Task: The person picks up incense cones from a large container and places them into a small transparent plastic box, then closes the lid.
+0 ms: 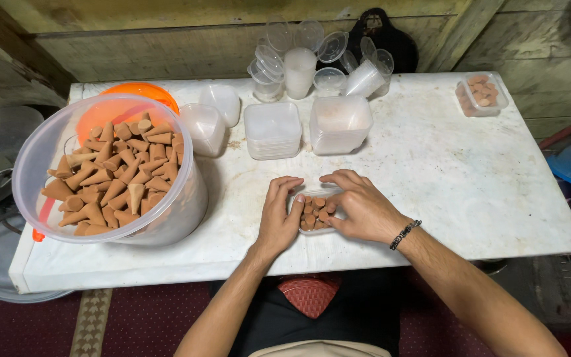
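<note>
Far out to the left of the left hand (279, 218) stands a large clear plastic bucket (186, 198) heaped with brown clay-coloured cones (110, 178), an orange plastic lid (137, 99) lying behind it. Ahead of that hand, across the white marble-look table top (464, 172), sit two stacks of translucent square plastic containers (272, 129), with a cluster of clear round cups and lids (299, 56) beyond them. The left hand is curled, its fingertips (292, 185) pressed against the near-left edge of a small clear rectangular plastic tray (316, 210) that is packed with the same brown cones. The right hand (365, 208) arches over the tray's far and right side, fingers bent and touching its rim, so the tray lies directly between the two hands, gripped from both sides and resting on the table just in front of the person's body. Well away to the upper right of the right hand sits another small filled clear tray (482, 94). As a judgement, the thin tray walls could flex under uneven squeezing and tip cones out onto the table; a sideways push could also slide the tray towards the near table edge, which is close.
</note>
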